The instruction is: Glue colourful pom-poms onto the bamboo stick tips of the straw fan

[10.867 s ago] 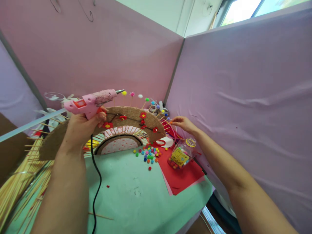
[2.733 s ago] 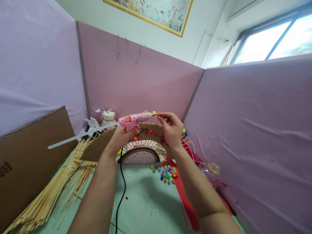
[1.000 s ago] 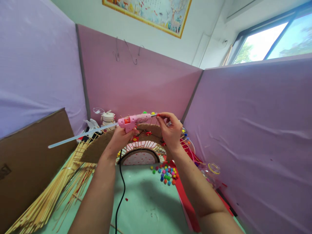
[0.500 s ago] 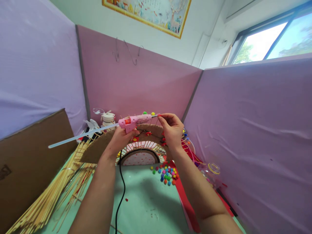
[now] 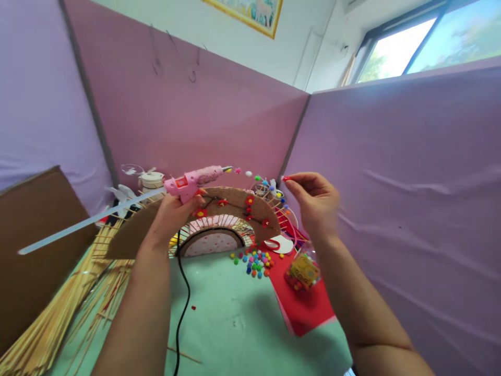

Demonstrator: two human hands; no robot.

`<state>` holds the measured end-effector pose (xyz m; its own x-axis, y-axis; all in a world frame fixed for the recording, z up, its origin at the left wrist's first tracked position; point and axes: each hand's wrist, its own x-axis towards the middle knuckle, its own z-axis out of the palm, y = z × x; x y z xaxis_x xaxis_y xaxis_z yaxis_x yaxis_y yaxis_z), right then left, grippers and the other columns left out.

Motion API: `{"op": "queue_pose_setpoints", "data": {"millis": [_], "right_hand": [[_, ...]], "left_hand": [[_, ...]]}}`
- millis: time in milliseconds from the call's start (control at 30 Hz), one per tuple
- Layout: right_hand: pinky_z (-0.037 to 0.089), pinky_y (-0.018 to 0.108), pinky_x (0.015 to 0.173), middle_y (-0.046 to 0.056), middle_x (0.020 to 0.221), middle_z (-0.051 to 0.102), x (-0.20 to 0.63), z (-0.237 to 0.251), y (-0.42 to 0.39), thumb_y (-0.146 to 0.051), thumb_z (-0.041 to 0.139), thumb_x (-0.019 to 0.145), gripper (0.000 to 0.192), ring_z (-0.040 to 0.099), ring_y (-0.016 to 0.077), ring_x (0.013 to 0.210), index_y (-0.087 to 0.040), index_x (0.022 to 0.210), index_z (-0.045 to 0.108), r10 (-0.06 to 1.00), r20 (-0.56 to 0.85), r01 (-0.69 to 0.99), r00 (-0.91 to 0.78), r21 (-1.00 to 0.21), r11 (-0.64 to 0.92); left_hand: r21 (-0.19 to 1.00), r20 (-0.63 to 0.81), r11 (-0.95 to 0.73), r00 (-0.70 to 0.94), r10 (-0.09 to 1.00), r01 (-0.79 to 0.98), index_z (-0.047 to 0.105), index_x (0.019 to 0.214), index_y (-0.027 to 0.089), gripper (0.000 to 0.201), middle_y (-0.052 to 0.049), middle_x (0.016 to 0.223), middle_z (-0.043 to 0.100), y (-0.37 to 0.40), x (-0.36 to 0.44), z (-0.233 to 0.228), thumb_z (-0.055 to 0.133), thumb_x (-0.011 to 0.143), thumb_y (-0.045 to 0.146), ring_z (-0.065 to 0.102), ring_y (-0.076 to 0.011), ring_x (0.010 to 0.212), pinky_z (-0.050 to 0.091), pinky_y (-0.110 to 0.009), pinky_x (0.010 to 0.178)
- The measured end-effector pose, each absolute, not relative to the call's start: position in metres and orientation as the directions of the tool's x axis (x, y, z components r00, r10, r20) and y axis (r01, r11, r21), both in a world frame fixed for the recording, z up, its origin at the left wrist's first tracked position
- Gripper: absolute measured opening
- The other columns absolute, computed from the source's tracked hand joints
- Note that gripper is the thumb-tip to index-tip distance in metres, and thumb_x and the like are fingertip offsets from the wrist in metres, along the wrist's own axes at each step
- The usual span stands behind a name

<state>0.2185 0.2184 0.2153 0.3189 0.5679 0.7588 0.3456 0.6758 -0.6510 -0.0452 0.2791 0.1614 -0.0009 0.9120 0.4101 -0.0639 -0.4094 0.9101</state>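
Note:
My left hand [image 5: 174,214] is closed around the handle of a pink hot glue gun [image 5: 193,180], its metal nozzle pointing right and a long glue stick [image 5: 94,220] sticking out behind. To the right, apart from the nozzle, my right hand [image 5: 317,201] pinches a small red piece [image 5: 286,178] between thumb and fingertips; its exact kind is too small to tell. Behind and below the gun stands an arched cardboard fan shape [image 5: 230,197] on thin sticks, decorated with red flowers [image 5: 249,200] on dark branches. Coloured pompoms [image 5: 257,178] line its upper rim.
Loose pompoms [image 5: 256,263] lie on the green tabletop [image 5: 235,324]. Red paper [image 5: 309,313] and a clear jar [image 5: 303,269] are at right. Bundled sticks [image 5: 50,313] and a cardboard sheet [image 5: 35,261] are at left. A black cord [image 5: 183,313] hangs from the gun.
My right hand has moved right, away from the glue gun's nozzle, with the red piece still pinched. The gun has shifted slightly left in view, and the camera view has turned.

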Motion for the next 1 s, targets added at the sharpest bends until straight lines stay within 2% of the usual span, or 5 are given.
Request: {"op": "queue_pose_setpoints", "data": {"millis": [133, 267, 367, 567, 1000], "right_hand": [[0.054, 0.033, 0.07, 0.003, 0.08, 0.074, 0.295, 0.204, 0.219, -0.038, 0.078, 0.072, 0.02, 0.067, 0.0171, 0.074, -0.021, 0.08, 0.07, 0.61, 0.735, 0.536, 0.296, -0.657, 0.531], [0.047, 0.031, 0.062, 0.005, 0.075, 0.073, 0.361, 0.164, 0.233, -0.041, 0.075, 0.072, 0.023, 0.062, 0.0167, 0.066, -0.019, 0.078, 0.072, 0.751, 0.618, 0.725, 0.231, -0.624, 0.29], [0.045, 0.031, 0.061, 0.005, 0.073, 0.073, 0.386, 0.134, 0.243, -0.038, 0.072, 0.073, 0.02, 0.059, 0.0158, 0.062, -0.019, 0.075, 0.072, 0.853, 0.5, 0.79, 0.152, -0.58, 0.2], [0.043, 0.028, 0.06, 0.003, 0.07, 0.072, 0.391, 0.111, 0.267, -0.033, 0.067, 0.073, 0.015, 0.058, 0.0152, 0.062, -0.019, 0.075, 0.072, 0.93, 0.367, 0.808, 0.028, -0.556, 0.195], [0.048, 0.029, 0.066, 0.004, 0.077, 0.074, 0.388, 0.094, 0.283, -0.028, 0.066, 0.076, 0.012, 0.064, 0.0174, 0.069, -0.019, 0.082, 0.072, 0.934, 0.349, 0.83, -0.071, -0.499, 0.249]], "left_hand": [[0.915, 0.399, -0.399, -0.003, 0.917, -0.068, 0.062, 0.076, 0.015, 0.013, 0.005, 0.056, 0.05, 0.281, -0.044, 0.161, 0.069, 0.068, 0.024, 0.044, -0.0076, 0.051, 0.042, -0.02, 0.05], [0.921, 0.389, -0.389, -0.001, 0.921, -0.031, 0.059, 0.075, 0.016, 0.013, 0.005, 0.056, 0.049, 0.283, -0.043, 0.159, 0.067, 0.067, 0.022, 0.044, -0.008, 0.052, 0.044, -0.021, 0.053], [0.912, 0.409, -0.409, -0.011, 0.912, -0.009, 0.059, 0.076, 0.016, 0.013, 0.004, 0.058, 0.051, 0.284, -0.043, 0.16, 0.066, 0.066, 0.021, 0.046, -0.009, 0.054, 0.043, -0.021, 0.053], [0.907, 0.42, -0.42, -0.03, 0.907, 0.004, 0.061, 0.076, 0.016, 0.014, 0.003, 0.059, 0.051, 0.282, -0.039, 0.162, 0.066, 0.065, 0.022, 0.044, -0.0084, 0.055, 0.037, -0.02, 0.052], [0.881, 0.473, -0.473, -0.038, 0.88, -0.007, 0.06, 0.075, 0.016, 0.013, 0.004, 0.056, 0.05, 0.282, -0.036, 0.161, 0.066, 0.065, 0.021, 0.045, -0.0089, 0.055, 0.038, -0.021, 0.053]]}}
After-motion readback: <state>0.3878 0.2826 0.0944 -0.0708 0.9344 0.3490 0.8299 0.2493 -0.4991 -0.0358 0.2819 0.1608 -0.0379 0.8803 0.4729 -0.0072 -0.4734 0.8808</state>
